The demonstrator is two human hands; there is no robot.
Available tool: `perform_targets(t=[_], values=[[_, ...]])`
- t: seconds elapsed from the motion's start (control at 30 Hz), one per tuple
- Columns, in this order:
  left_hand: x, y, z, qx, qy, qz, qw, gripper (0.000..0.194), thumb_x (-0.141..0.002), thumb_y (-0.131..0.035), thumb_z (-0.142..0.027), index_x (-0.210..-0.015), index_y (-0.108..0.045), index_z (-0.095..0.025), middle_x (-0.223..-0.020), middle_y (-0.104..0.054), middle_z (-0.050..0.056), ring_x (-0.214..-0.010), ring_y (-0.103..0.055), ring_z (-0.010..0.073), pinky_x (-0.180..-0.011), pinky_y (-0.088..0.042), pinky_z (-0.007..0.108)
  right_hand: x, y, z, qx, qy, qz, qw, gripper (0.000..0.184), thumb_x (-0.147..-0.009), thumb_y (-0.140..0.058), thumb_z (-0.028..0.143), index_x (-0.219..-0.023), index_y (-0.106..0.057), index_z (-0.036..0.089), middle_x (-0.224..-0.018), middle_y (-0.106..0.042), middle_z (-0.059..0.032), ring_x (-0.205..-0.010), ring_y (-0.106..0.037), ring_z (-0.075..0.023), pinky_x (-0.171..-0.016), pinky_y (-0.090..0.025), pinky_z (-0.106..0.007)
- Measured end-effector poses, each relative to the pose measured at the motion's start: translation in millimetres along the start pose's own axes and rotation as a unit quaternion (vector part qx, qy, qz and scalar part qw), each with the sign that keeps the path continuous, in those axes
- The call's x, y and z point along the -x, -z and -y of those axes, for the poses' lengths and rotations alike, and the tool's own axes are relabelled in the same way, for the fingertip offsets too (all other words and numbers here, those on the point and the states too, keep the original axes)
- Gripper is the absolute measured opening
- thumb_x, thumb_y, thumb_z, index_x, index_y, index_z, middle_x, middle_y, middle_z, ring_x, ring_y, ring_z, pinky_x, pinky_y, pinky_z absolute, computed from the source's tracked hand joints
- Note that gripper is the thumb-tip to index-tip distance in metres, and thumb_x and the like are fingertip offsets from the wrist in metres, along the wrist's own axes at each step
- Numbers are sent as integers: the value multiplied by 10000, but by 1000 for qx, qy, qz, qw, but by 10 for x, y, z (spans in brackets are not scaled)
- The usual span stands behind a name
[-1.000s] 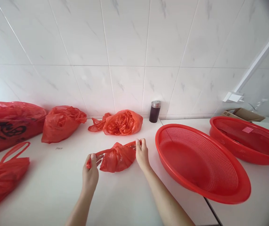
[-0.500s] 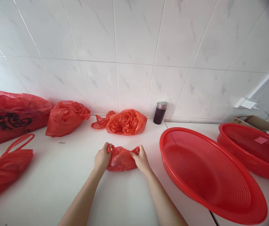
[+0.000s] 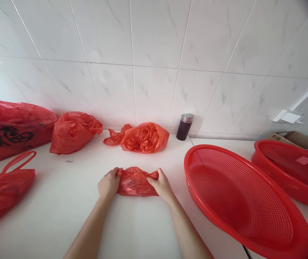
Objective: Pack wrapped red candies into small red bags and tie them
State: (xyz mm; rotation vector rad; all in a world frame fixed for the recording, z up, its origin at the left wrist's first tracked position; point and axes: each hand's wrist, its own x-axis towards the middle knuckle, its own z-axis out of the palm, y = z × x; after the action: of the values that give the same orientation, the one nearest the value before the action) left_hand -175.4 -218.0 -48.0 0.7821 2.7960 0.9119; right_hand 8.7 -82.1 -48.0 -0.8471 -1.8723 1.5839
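Observation:
A small red plastic bag (image 3: 136, 182) lies on the white table between my hands, with something bulky inside that I cannot make out. My left hand (image 3: 108, 182) pinches its left upper corner. At the opposite corner, my right hand (image 3: 162, 183) grips the bunched plastic between thumb and fingers. Just beyond, a crumpled red plastic bag (image 3: 145, 138) rests near the wall with a twisted end trailing left.
Large red perforated basket (image 3: 216, 190) stands to the right, with a second red basket (image 3: 291, 172) behind it. A dark flask (image 3: 184, 127) stands by the tiled wall. More red bags (image 3: 73, 132) sit at left, including a handled one (image 3: 7, 190).
My left hand has moved left with its corner of the bag, so the bag is stretched wider and flatter. My right hand stays nearly in place. The view has shifted slightly.

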Motion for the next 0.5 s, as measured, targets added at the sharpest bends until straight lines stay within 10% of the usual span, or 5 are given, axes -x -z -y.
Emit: perform_targets(t=[0.5], values=[[405,179,236,267,68,-27,961,510,-827,-414,-649,-671,-574,-190,-667,-663,40,-534,-615,182,-553,-495,298,-87,113,-45,-3,63,-110,992,294,-858,-508,437,-705,-356,237,-684,-513,33,-670,-561,-165,-631,-390,-264]])
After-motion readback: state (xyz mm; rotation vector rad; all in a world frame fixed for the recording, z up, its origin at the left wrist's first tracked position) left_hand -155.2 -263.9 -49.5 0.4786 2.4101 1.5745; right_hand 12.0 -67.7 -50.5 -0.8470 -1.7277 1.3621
